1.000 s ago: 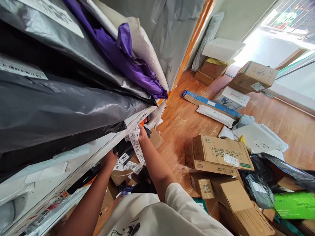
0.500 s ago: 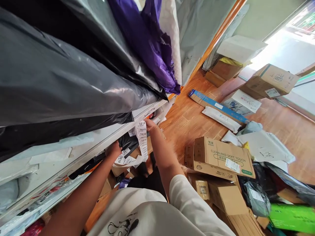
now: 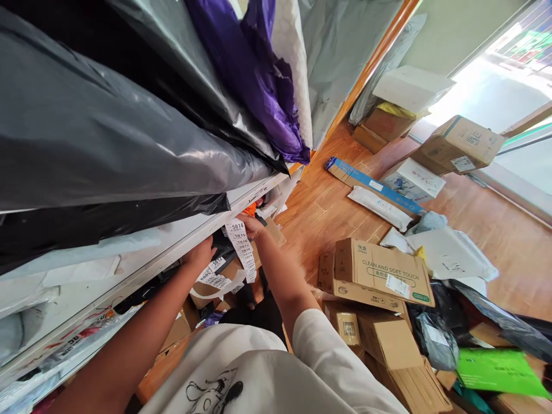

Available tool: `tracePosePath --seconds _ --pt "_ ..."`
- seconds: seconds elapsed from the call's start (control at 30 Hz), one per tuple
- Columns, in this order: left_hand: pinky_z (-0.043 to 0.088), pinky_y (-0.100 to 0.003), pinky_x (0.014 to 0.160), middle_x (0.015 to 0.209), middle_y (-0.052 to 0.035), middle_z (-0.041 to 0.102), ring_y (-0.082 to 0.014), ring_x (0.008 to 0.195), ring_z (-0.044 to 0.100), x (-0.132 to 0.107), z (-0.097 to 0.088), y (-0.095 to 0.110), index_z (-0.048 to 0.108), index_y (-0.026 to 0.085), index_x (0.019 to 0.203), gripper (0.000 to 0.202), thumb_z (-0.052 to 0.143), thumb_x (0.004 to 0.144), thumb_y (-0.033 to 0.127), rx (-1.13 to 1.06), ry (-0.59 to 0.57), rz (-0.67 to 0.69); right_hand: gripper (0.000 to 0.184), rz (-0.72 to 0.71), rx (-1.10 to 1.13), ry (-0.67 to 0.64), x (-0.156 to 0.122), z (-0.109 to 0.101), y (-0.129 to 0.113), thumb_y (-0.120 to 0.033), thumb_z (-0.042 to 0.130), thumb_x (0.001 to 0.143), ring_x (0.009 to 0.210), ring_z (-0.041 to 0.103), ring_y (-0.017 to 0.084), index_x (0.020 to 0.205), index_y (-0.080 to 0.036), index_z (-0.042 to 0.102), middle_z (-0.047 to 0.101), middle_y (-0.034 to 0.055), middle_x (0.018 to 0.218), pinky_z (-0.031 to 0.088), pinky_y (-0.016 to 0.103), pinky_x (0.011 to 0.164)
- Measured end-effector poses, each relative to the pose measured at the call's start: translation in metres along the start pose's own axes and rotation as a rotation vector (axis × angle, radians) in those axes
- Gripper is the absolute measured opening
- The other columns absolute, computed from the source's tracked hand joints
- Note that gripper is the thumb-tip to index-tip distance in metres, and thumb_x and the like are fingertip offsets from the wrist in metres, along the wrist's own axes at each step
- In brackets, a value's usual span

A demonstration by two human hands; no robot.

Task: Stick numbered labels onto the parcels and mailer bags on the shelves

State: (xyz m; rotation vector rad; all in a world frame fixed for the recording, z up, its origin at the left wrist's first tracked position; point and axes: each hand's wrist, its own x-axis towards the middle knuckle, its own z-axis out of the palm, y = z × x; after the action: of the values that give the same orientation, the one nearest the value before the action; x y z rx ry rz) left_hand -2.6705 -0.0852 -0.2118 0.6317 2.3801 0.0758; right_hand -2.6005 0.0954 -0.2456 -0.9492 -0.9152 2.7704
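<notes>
My right hand (image 3: 253, 226) is closed at the top end of a white strip of number labels (image 3: 244, 250), just below the shelf edge. The strip shows 5014 at the top with rising numbers beneath, and hangs down and curls left. My left hand (image 3: 200, 253) reaches under the same edge, its thumb showing and its other fingers hidden. Beside that hand is a black plastic parcel (image 3: 225, 250), and a label reading 5012 (image 3: 218, 263) lies near it. Something orange (image 3: 250, 209) shows just above my right hand.
The white shelf edge (image 3: 172, 250) runs diagonally over my hands. Large grey and black bagged parcels (image 3: 107, 126) and a purple bag (image 3: 259, 92) sit above it. On the wooden floor (image 3: 310, 213) at right lie cartons (image 3: 383, 273), a long blue box (image 3: 375, 185) and a green packet (image 3: 495, 371).
My right hand and the label strip have shifted a little left and down. More of the orange thing shows. My left hand's thumb stands out more, and the whole view has shifted slightly.
</notes>
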Motion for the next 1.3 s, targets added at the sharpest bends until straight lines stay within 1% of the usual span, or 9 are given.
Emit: tracePosePath --seconds 0.13,0.27,0.5,0.6,0.7,0.8,0.9,1.03,1.3 --pt "0.050 -0.045 0.095 0.111 -0.0072 0.067 -0.0218 0.103 0.064 0.014 -0.007 0.004 0.063 0.014 0.111 0.028 0.061 0.092 0.034 -0.230 -0.092 0.093 0.032 0.058 -0.031 -0.048 -0.022 0.005 0.024 -0.039 0.084 0.066 0.060 0.063 0.015 0.076 -0.014 0.068 0.070 -0.0003 0.064 0.051 0.028 0.063" --pt "0.053 -0.043 0.090 0.105 -0.0064 0.069 -0.0201 0.097 0.066 0.015 -0.003 -0.003 0.063 0.013 0.109 0.026 0.059 0.093 0.034 -0.454 -0.171 0.106 0.038 0.037 -0.037 -0.024 -0.040 0.000 0.041 -0.045 0.087 0.057 0.059 0.061 0.012 0.072 -0.016 0.067 0.070 -0.0013 0.065 0.048 0.026 0.063" --pt "0.056 -0.042 0.088 0.103 -0.0059 0.070 -0.0192 0.095 0.068 0.010 0.008 -0.010 0.060 0.013 0.116 0.026 0.059 0.094 0.027 -0.651 -0.240 0.104 0.043 0.021 -0.063 0.009 -0.040 -0.009 0.049 -0.052 0.084 0.057 0.056 0.059 0.011 0.068 -0.016 0.064 0.069 -0.0019 0.063 0.047 0.026 0.060" --pt "0.053 -0.045 0.093 0.112 -0.0077 0.068 -0.0212 0.102 0.066 0.016 0.008 -0.014 0.062 0.013 0.115 0.026 0.059 0.094 0.029 -0.655 -0.210 0.107 0.042 0.012 -0.090 0.021 -0.043 -0.015 0.052 -0.051 0.084 0.058 0.055 0.058 0.010 0.070 -0.016 0.063 0.068 -0.0035 0.063 0.046 0.025 0.060" --pt "0.048 -0.049 0.100 0.123 -0.0092 0.063 -0.0238 0.113 0.061 0.022 0.006 -0.021 0.062 0.014 0.115 0.027 0.060 0.093 0.030 -0.630 -0.173 0.125 0.039 0.030 -0.149 0.020 -0.051 -0.021 0.061 -0.042 0.088 0.058 0.054 0.058 0.009 0.074 -0.016 0.063 0.067 -0.0059 0.064 0.046 0.025 0.060" --pt "0.045 -0.050 0.103 0.127 -0.0092 0.061 -0.0251 0.119 0.057 0.027 0.004 -0.030 0.063 0.015 0.113 0.026 0.061 0.092 0.030 -0.586 -0.161 0.133 0.024 0.084 -0.239 0.017 -0.055 -0.019 0.080 -0.032 0.080 0.075 0.056 0.060 0.010 0.080 -0.014 0.064 0.067 -0.0044 0.068 0.050 0.026 0.061" --pt "0.050 -0.047 0.097 0.119 -0.0081 0.064 -0.0236 0.111 0.060 0.030 0.003 -0.038 0.064 0.014 0.108 0.024 0.062 0.092 0.031 -0.533 -0.170 0.101 0.015 0.116 -0.344 0.053 -0.046 -0.005 0.105 -0.028 0.064 0.091 0.066 0.063 0.011 0.091 -0.013 0.064 0.067 -0.0008 0.081 0.054 0.027 0.063" --pt "0.056 -0.041 0.085 0.107 -0.0059 0.067 -0.0201 0.095 0.065 0.030 0.008 -0.042 0.064 0.013 0.107 0.025 0.061 0.092 0.033 -0.473 -0.168 0.053 0.021 0.132 -0.505 0.153 -0.025 0.016 0.131 -0.032 0.061 0.093 0.078 0.065 0.014 0.100 -0.013 0.064 0.067 0.0025 0.095 0.057 0.030 0.069" --pt "0.056 -0.039 0.082 0.105 -0.0054 0.067 -0.0194 0.093 0.065 0.024 0.018 -0.032 0.064 0.013 0.104 0.023 0.061 0.092 0.032 -0.310 -0.074 0.000 0.022 0.136 -0.844 0.395 -0.024 0.027 0.134 -0.035 0.064 0.090 0.077 0.063 0.014 0.083 -0.014 0.064 0.066 0.0006 0.085 0.054 0.030 0.070"
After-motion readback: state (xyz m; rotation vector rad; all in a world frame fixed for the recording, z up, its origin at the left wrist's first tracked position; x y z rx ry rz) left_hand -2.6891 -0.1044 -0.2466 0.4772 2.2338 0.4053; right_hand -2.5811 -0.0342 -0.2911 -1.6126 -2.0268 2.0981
